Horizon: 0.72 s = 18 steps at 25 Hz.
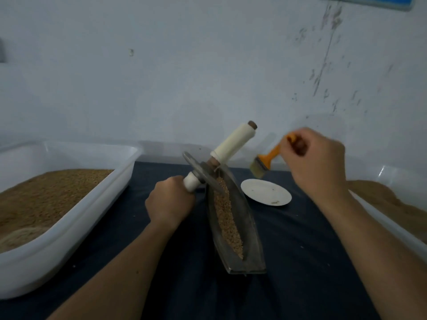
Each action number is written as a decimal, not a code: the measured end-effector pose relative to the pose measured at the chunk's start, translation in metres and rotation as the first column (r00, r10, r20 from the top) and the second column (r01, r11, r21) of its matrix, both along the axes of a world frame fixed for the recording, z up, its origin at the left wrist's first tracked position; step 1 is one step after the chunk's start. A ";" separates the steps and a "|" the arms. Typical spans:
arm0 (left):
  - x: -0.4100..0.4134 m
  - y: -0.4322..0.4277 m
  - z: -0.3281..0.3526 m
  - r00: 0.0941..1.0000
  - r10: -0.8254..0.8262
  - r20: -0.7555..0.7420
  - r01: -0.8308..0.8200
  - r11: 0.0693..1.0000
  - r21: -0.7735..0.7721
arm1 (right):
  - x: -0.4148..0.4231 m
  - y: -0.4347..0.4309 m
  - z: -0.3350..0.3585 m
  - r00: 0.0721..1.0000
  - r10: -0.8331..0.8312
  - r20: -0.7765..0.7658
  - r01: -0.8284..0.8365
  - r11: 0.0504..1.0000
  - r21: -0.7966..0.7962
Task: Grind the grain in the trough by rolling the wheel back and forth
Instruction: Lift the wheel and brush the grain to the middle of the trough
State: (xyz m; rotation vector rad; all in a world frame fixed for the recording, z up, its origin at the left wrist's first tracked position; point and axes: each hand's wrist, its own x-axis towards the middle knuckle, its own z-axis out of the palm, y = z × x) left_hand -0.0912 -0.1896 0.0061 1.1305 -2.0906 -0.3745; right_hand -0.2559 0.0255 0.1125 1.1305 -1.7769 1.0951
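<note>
A narrow metal trough [250,236] lies lengthwise on the dark cloth, with tan grain [225,213] along its groove. The metal wheel [201,172] stands tilted at the trough's far end, its axle wrapped in white. My left hand [169,199] grips the near handle [191,182] of the axle. The far handle [233,142] sticks up and to the right, free. My right hand [314,162] is raised to the right of the wheel and holds an orange-handled brush [265,163] by its handle, bristles pointing down-left.
A white tub [76,211] of grain sits at the left. Another white tub [390,179] with brown meal sits at the right edge. A small white plate [265,191] lies on the dark cloth [300,262] right of the trough. A wall rises close behind.
</note>
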 end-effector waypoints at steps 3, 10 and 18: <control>0.000 -0.003 -0.001 0.997 0.052 -0.064 -0.049 0.998 0.043 | 0.018 -0.042 0.011 0.995 0.104 0.013 -0.103 0.994 -0.041; 0.003 -0.017 0.000 0.971 0.070 -0.230 -0.020 0.977 0.212 | 0.016 -0.075 -0.040 0.960 0.276 0.043 -0.279 0.953 0.116; 0.007 -0.026 -0.003 0.915 0.068 -0.399 0.060 0.952 0.301 | 0.017 -0.078 -0.050 0.959 0.282 -0.040 -0.275 0.954 0.121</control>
